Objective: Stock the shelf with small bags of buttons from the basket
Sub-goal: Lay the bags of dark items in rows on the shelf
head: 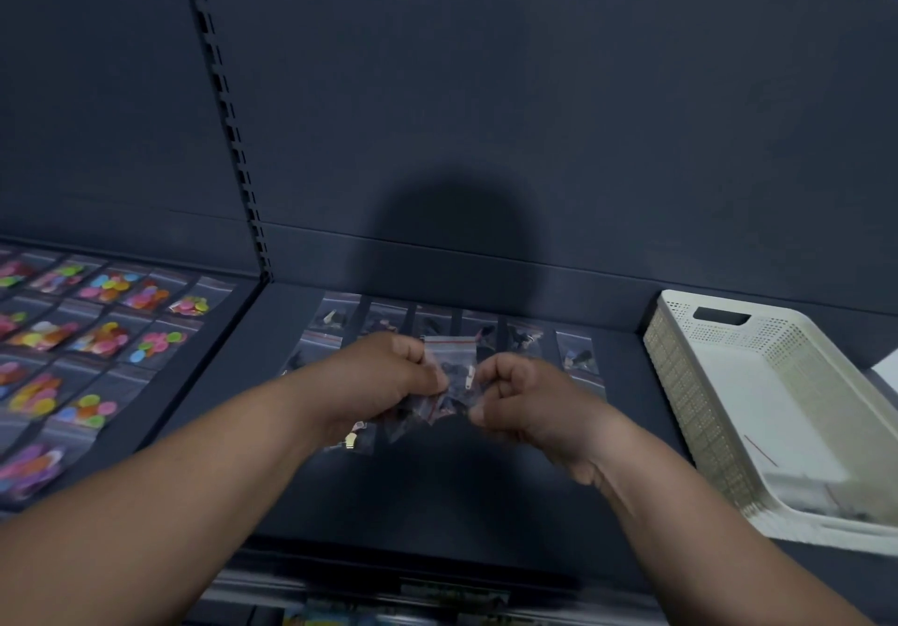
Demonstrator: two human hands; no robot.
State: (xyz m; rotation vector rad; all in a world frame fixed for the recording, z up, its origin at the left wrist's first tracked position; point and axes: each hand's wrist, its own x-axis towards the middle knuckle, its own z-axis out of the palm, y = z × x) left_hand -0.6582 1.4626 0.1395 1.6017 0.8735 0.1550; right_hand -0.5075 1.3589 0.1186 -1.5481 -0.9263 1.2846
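Hands (388, 372) (517, 399) pinching crinkly clear bag (452, 358), perforated basket (680, 382)

dark shelf (486, 489), button bags (576, 355), white basket (758, 411)

basket (777, 411) cut off at right

No readable text, label or number anywhere
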